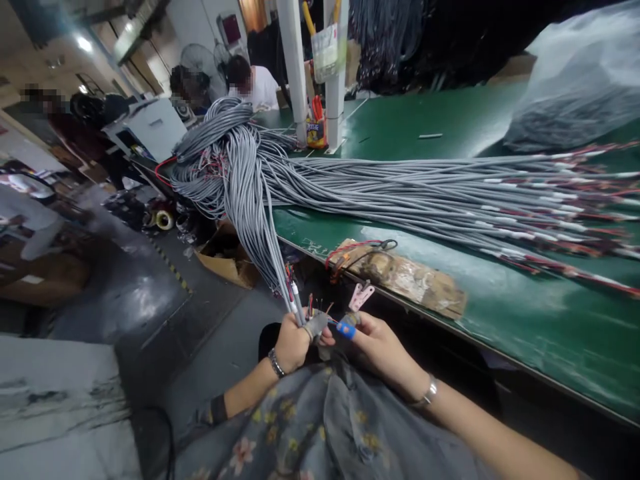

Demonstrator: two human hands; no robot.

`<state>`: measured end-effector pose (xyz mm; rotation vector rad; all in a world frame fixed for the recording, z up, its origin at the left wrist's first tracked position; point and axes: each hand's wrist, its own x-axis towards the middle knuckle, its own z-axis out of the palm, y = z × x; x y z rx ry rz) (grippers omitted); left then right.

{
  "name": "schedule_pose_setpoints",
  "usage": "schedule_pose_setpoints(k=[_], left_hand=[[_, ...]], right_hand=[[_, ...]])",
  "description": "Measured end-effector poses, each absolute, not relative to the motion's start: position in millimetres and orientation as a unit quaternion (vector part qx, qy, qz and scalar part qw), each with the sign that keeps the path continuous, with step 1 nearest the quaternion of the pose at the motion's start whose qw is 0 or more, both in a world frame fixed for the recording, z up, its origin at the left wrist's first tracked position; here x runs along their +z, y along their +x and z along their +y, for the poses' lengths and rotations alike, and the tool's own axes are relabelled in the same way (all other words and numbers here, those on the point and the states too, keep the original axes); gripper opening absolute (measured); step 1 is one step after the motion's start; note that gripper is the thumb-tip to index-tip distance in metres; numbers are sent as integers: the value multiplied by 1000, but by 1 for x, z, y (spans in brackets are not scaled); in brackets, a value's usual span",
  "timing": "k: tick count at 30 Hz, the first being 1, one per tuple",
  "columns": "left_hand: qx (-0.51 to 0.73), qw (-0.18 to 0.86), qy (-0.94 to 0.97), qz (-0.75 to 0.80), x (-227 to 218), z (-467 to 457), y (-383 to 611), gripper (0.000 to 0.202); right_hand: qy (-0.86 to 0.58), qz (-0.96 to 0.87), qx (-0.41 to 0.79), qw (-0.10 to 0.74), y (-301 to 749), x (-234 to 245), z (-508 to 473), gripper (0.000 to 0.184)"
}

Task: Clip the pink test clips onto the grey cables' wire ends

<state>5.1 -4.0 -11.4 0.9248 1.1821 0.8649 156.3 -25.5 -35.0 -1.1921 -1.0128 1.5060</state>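
My left hand (291, 343) is closed around the end of a grey cable (296, 305) that hangs off the table edge, thin coloured wires sticking up from its tip. My right hand (379, 345) is closed on a small tool with a blue grip (346, 329) and pink jaws (361, 296), held right beside the cable end. Both hands rest over my lap, on floral grey cloth (330, 427). A big bundle of grey cables (400, 190) lies across the green table (540, 320) and droops over its edge down toward my hands.
A worn cardboard piece (415, 280) with red and black wires lies on the table edge. An open carton (227, 260) stands on the floor. White posts (295, 67) rise at the back, with other people seated beyond. A plastic-covered heap (580, 87) sits far right.
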Motion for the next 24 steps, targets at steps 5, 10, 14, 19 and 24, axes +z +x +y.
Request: schedule_pose_setpoints(k=[5,10,14,19,24], left_hand=[[393,647,388,526,-9,-2,10,47],[408,650,372,522,-8,0,12,43],[407,645,394,514,-12,-2,9,43],[360,642,455,501,-15,-8,6,43],[312,630,490,516,-6,-9,10,44]], right_hand=[[-487,-422,607,466,158,-32,-24,50],[-464,-426,623,463,163,-24,-30,47],[-457,-392,665,442,168,-21,-36,45],[-435,-316,703,465,168,-21,-36,45],[-445,-323,687,475,159,-21,-27,42]])
